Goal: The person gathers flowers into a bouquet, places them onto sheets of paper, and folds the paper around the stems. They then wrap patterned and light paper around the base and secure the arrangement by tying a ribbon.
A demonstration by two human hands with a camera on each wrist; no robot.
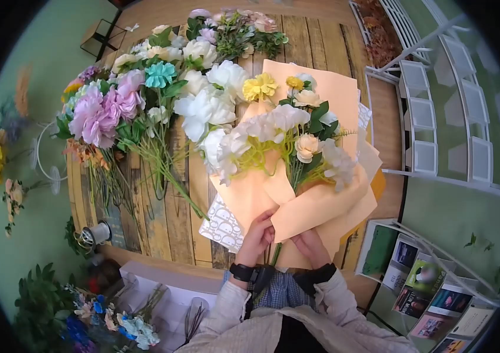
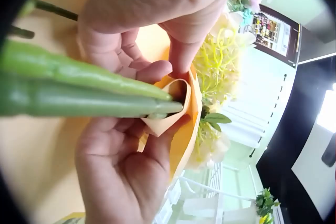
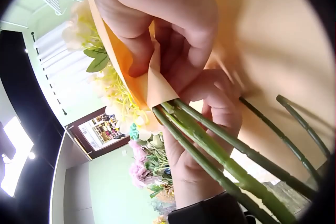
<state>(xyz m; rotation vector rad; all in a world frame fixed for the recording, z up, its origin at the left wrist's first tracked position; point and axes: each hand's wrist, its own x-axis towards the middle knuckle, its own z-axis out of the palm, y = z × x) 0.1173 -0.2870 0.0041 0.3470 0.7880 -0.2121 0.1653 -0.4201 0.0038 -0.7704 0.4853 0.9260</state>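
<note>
Peach wrapping paper (image 1: 320, 213) is folded around a bouquet of artificial flowers, with white blooms (image 1: 279, 120), a cream rose (image 1: 307, 147) and a yellow flower (image 1: 260, 87) showing above it. My left hand (image 1: 257, 235) pinches the paper's gathered edge on the left of the stems. Opposite it, my right hand (image 1: 310, 245) grips the paper between thumb and curled fingers, partly hidden under the fold in the head view. Green stems (image 3: 220, 161) come out of the narrow paper collar (image 2: 167, 124) between both hands and point toward my body.
Loose artificial flowers cover the table's left and back, including pink-purple blooms (image 1: 100, 117) and white ones (image 1: 206, 112). A ribbon spool (image 1: 95, 234) stands at the left edge. Patterned white paper (image 1: 224, 226) lies under the wrap. A booklet rack (image 1: 426, 282) is at right.
</note>
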